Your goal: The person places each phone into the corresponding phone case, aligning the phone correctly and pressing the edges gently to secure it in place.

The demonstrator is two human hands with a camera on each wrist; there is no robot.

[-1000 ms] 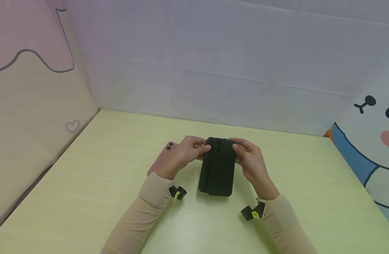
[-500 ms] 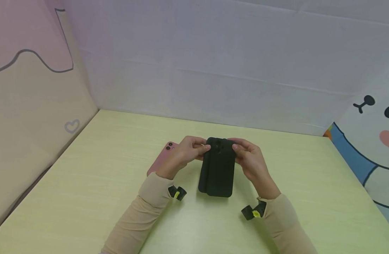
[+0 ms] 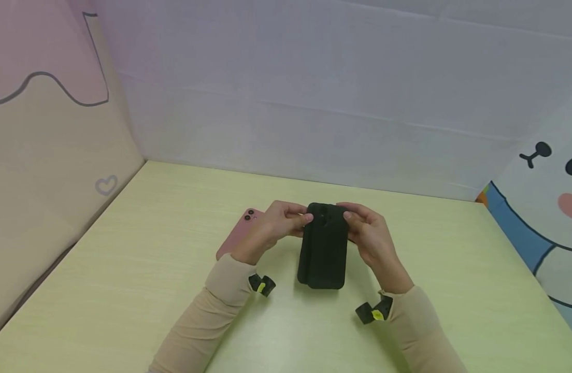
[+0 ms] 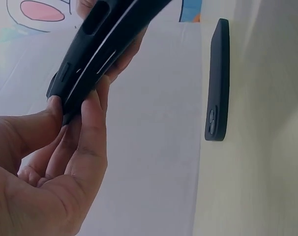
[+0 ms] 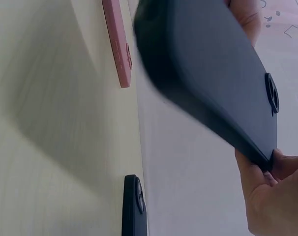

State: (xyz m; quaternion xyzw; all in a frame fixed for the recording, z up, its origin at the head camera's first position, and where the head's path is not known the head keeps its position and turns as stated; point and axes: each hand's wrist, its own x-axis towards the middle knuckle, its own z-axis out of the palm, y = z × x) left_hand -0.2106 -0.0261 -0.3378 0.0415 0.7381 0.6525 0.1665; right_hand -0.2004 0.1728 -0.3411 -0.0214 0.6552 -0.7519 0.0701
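In the head view a black phone case stands tilted over the table, its camera opening at the top. Behind it, offset to the left, sits a second dark phone-shaped slab. My left hand pinches the pair at the upper left corner. In the left wrist view, its thumb presses the case while the fingers lie under the slab. My right hand pinches the upper right corner, thumb in front and fingers behind. From the right wrist, the case's back shows a camera ring.
A pink phone lies on the table beside my left hand, partly covered by it. Another dark phone lies on the table behind my right hand. A pale cloth wall stands along the table's back edge.
The case and slab have shifted slightly right and turned a little, with less of the slab showing at the left. Both hands have moved slightly right with them, keeping hold of the top corners.
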